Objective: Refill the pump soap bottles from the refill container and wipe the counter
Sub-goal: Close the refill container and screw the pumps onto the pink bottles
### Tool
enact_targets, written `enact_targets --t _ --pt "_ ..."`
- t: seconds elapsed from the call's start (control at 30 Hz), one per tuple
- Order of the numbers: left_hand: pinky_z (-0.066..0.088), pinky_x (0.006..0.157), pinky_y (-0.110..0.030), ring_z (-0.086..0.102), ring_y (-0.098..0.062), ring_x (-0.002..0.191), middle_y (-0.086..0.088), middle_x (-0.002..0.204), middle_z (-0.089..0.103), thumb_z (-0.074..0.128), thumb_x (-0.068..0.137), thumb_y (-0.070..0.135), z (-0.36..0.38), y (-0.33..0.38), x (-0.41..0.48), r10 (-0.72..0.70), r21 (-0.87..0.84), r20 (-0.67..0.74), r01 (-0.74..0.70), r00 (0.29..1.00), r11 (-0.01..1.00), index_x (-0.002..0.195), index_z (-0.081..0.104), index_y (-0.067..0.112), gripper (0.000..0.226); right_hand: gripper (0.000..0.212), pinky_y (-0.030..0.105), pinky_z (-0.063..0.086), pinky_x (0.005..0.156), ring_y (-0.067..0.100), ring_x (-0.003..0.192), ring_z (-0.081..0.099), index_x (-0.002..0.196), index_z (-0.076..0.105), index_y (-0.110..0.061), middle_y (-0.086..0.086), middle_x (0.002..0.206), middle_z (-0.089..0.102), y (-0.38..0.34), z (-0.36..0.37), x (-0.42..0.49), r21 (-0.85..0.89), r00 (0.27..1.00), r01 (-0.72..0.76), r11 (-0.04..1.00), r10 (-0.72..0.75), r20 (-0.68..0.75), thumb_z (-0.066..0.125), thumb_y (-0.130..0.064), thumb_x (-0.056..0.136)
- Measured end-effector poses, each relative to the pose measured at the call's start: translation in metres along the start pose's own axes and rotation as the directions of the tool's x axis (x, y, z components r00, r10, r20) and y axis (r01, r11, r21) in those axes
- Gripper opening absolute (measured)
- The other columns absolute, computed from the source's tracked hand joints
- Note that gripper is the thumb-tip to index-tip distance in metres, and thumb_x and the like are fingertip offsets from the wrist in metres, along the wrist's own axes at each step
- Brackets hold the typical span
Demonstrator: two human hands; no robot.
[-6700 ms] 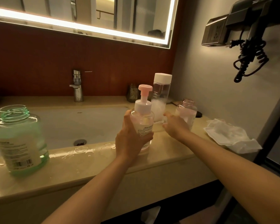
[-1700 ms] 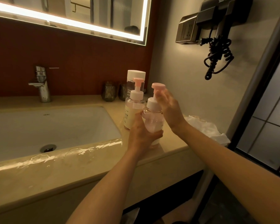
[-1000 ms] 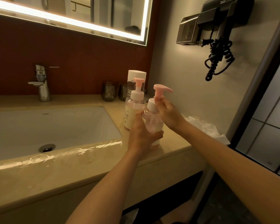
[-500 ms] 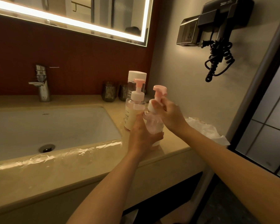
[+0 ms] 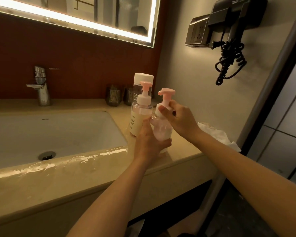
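Note:
A clear pump bottle [image 5: 161, 132] with pinkish liquid stands on the beige counter [image 5: 79, 178] near its front right. My left hand [image 5: 149, 142] grips its body. My right hand [image 5: 179, 119] grips the white pump collar under the pink pump head [image 5: 167, 92]. Just behind stands a second pump bottle [image 5: 140, 115] with a pink head, labelled and upright. A taller clear bottle with a white cap [image 5: 143, 77] stands behind that. A white cloth [image 5: 219, 135] lies crumpled on the counter's right end. The refill container is out of view.
A white sink basin [image 5: 50, 134] fills the left, with a chrome faucet [image 5: 41, 86] at the back. Spilled liquid [image 5: 75, 161] glistens along the counter's front strip. Two dark glass cups [image 5: 114, 97] stand by the back wall. A wall hair dryer with coiled cord [image 5: 229, 48] hangs at the right.
Since the oldest frame the view turned right and my hands moved to the second bottle. Over the last second my right hand has turned the pump collar, and the pink head now points left.

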State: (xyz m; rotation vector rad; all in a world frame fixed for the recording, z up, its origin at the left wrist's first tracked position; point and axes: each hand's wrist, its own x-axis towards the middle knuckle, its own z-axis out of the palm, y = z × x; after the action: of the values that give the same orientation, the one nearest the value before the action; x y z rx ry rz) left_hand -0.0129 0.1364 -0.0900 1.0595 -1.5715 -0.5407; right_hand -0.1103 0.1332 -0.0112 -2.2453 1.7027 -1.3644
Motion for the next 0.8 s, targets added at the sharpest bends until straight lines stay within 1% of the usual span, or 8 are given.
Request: enact_targets --t 0.1,0.17,0.23,0.3,0.47,0.6,0.7,0.8 --pt "0.044 0.09 -0.031 0.051 -0.023 0.113 -0.004 0.13 0.049 0.082 0.066 0.029 0.0 0.001 0.0 0.002 0.005 0.012 -0.002 1.0 1.0 0.135 0.026 0.018 0.089 0.049 0.029 0.05 0.083 0.012 0.088 0.055 0.116 0.048 -0.009 0.006 0.113 0.061 0.001 0.007 0.008 -0.035 0.998 -0.031 0.999 0.029 -0.051 0.059 -0.045 0.084" --pt "0.045 0.091 -0.035 0.051 -0.024 0.114 -0.004 0.131 0.048 0.082 0.066 0.028 -0.001 0.001 0.0 -0.004 0.005 0.009 0.004 1.0 1.0 0.135 0.026 0.018 0.09 0.053 0.033 0.051 0.083 0.012 0.092 0.054 0.124 0.039 -0.013 0.005 0.12 0.056 -0.002 0.014 0.011 0.068 0.996 -0.084 0.994 0.085 -0.008 0.056 -0.045 0.086" --pt "0.046 0.092 -0.036 0.05 -0.023 0.114 -0.003 0.131 0.048 0.082 0.066 0.029 -0.001 0.001 0.001 -0.006 0.003 -0.013 0.006 1.0 1.0 0.135 0.025 0.019 0.089 0.054 0.028 0.048 0.082 0.01 0.098 0.052 0.134 0.033 -0.017 0.002 0.128 0.052 -0.005 0.02 0.012 0.18 0.995 -0.096 0.979 0.092 0.027 0.052 -0.042 0.089" --pt "0.047 0.091 -0.035 0.052 -0.023 0.112 -0.002 0.129 0.049 0.082 0.066 0.029 0.0 0.0 0.001 -0.008 -0.011 -0.025 0.008 1.0 1.0 0.134 0.026 0.02 0.089 0.051 0.021 0.045 0.08 0.009 0.098 0.052 0.136 0.035 -0.017 0.0 0.126 0.054 -0.008 0.021 0.007 0.199 0.997 -0.076 0.977 0.073 0.023 0.047 -0.039 0.092" --pt "0.048 0.086 -0.031 0.054 -0.021 0.108 -0.002 0.126 0.052 0.083 0.064 0.028 0.002 -0.003 0.001 0.015 -0.015 -0.034 -0.015 0.999 1.0 0.133 0.028 0.021 0.088 0.04 0.034 0.053 0.087 0.016 0.096 0.061 0.127 0.049 -0.012 0.006 0.115 0.063 0.0 0.011 -0.01 0.12 0.999 -0.01 0.993 0.015 -0.041 0.042 -0.035 0.095" --pt "0.046 0.089 -0.031 0.053 -0.021 0.111 -0.001 0.128 0.051 0.083 0.064 0.029 0.004 -0.005 0.002 0.018 -0.019 -0.034 -0.018 0.999 1.0 0.133 0.027 0.022 0.089 0.042 0.024 0.049 0.078 0.018 0.088 0.063 0.11 0.061 -0.01 0.006 0.106 0.067 -0.001 0.006 -0.008 -0.085 0.976 0.021 0.996 -0.039 -0.213 0.056 -0.045 0.086" --pt "0.041 0.084 -0.024 0.053 -0.02 0.112 -0.001 0.13 0.049 0.083 0.065 0.031 0.005 -0.006 0.002 0.012 -0.003 -0.027 -0.012 1.0 1.0 0.135 0.025 0.022 0.091 0.053 0.021 0.046 0.072 0.012 0.082 0.057 0.109 0.048 -0.013 -0.001 0.1 0.06 -0.006 0.01 0.002 -0.138 0.977 -0.097 0.986 0.067 -0.203 0.058 -0.056 0.08" --pt "0.042 0.082 -0.023 0.053 -0.021 0.111 -0.001 0.129 0.05 0.083 0.064 0.032 0.005 -0.009 0.004 0.005 -0.007 -0.03 -0.005 1.0 1.0 0.134 0.025 0.023 0.091 0.054 0.025 0.047 0.076 0.019 0.098 0.06 0.131 0.03 -0.018 0.003 0.121 0.055 -0.006 0.023 0.001 -0.009 0.993 -0.097 0.995 0.096 -0.072 0.05 -0.047 0.089"
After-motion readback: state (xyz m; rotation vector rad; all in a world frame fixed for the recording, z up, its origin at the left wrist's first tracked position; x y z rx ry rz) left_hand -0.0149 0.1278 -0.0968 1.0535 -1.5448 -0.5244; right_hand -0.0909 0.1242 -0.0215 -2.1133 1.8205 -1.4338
